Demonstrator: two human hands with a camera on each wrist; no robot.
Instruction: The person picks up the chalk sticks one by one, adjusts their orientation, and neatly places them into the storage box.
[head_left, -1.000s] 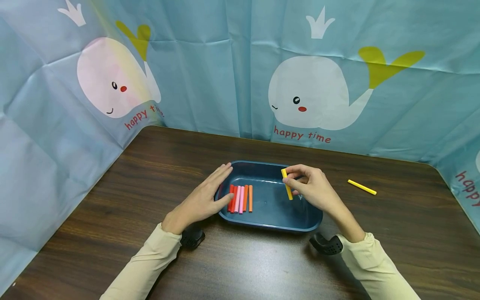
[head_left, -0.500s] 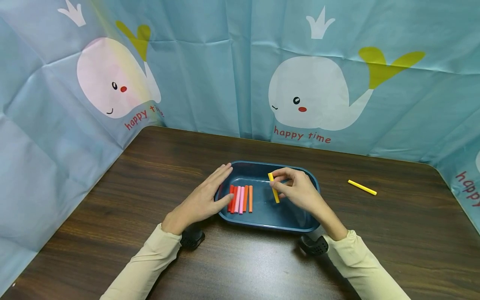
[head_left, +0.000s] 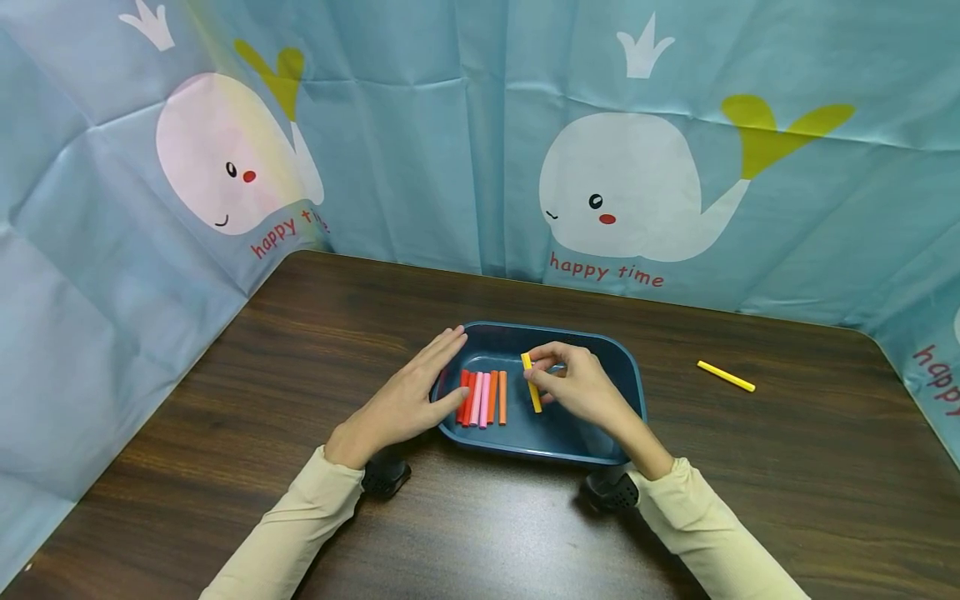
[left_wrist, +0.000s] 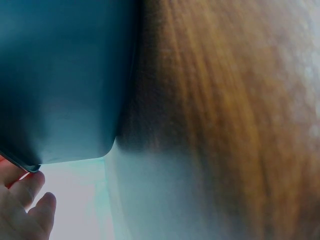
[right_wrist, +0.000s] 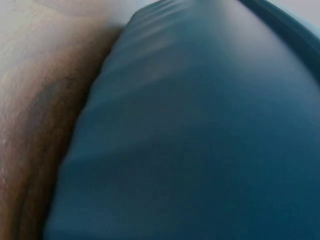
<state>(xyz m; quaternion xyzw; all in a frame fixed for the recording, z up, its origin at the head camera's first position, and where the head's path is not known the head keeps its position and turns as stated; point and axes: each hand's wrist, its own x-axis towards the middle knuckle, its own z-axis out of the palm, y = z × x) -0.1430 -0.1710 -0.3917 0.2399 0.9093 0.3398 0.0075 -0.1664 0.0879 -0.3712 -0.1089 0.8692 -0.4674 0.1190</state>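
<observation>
A dark blue tray (head_left: 570,442) stands on the table. Along its left side lies a row of thin sticks: red ones (head_left: 469,402), pink ones (head_left: 483,402) and orange ones (head_left: 502,398). My right hand (head_left: 579,385) pinches a yellow stick (head_left: 534,395) between thumb and fingers, inside the tray just right of the row. With fingers extended, my left hand (head_left: 401,400) rests at the tray's left rim, its thumb over the red sticks. Fingers (left_wrist: 42,212) and the outer wall appear in the left wrist view. Only the tray's side fills the right wrist view; the hand is hidden there.
Another yellow stick (head_left: 725,376) lies on the brown wooden table (head_left: 337,308), to the right of the tray. A light blue curtain (head_left: 420,167) with whale prints hangs behind the table and along its sides.
My right hand has moved left across the tray with the yellow stick, closer to the orange sticks. My left hand has stayed at the left rim.
</observation>
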